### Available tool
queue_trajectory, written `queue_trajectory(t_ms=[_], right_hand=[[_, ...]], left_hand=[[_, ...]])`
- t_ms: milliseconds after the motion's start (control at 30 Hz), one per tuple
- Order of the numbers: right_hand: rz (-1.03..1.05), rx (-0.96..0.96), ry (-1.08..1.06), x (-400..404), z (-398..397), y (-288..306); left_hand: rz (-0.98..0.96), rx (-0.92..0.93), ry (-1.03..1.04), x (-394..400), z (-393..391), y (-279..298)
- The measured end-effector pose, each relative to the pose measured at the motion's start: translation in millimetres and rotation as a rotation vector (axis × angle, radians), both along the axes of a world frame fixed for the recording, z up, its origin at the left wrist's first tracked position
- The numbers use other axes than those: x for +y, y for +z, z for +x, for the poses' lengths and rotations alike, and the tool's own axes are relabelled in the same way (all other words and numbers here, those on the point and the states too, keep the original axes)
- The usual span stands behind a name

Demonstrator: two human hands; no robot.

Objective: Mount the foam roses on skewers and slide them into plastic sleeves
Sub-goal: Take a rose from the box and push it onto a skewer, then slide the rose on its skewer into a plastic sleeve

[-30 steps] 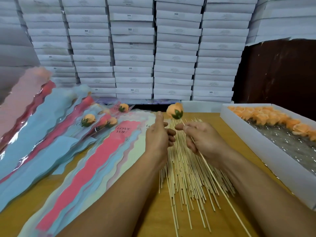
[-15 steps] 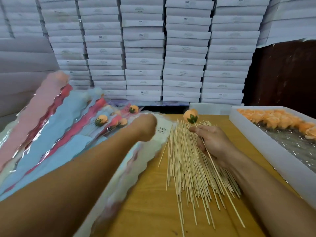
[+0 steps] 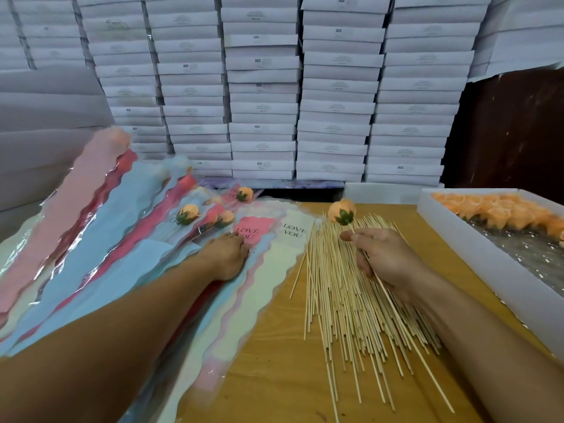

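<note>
My right hand [image 3: 383, 257] grips a wooden skewer with an orange foam rose [image 3: 341, 211] mounted on its far tip, held above the loose pile of skewers [image 3: 345, 303]. My left hand [image 3: 227, 254] lies palm down on the fanned stack of plastic sleeves [image 3: 268, 276], fingertips at a pink sleeve printed LOVE YOU [image 3: 251, 232]. Whether its fingers pinch that sleeve is not visible. Several sleeved roses [image 3: 187, 213] lie further left on the stack.
A white tray [image 3: 488, 270] of loose orange foam roses [image 3: 500, 209] stands at the right on the wooden table [image 3: 274, 361]. Stacks of white boxes [image 3: 262, 87] form a wall behind. More pink and blue sleeves [image 3: 76, 224] are spread at far left.
My left hand let go near the skewer and reached left onto the sleeves. My right hand kept the skewered rose almost in place.
</note>
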State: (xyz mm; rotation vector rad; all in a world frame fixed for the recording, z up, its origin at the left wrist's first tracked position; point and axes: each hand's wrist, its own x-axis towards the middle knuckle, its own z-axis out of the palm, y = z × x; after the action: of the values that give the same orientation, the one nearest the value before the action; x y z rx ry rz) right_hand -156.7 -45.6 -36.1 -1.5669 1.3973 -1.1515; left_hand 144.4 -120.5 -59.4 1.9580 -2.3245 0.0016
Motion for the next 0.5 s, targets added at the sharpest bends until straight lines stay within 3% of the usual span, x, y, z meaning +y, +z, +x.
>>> queue_trajectory(t_ms=[167,300,500], right_hand=[[0.024,-0.015,0.016,1.3,0.4,0.9],[0.057,-0.044,0.023,1.9,1.3,0.9],[0.254,-0.207,-0.007,3.4,3.6,3.5]], left_hand=[[-0.052,0.006,0.043,3.0,-3.9,-0.1],[-0.086,-0.093,0.091,10.1,-10.4,10.1],[-0.177,-0.192,0.039,41.3,-39.9,45.4]])
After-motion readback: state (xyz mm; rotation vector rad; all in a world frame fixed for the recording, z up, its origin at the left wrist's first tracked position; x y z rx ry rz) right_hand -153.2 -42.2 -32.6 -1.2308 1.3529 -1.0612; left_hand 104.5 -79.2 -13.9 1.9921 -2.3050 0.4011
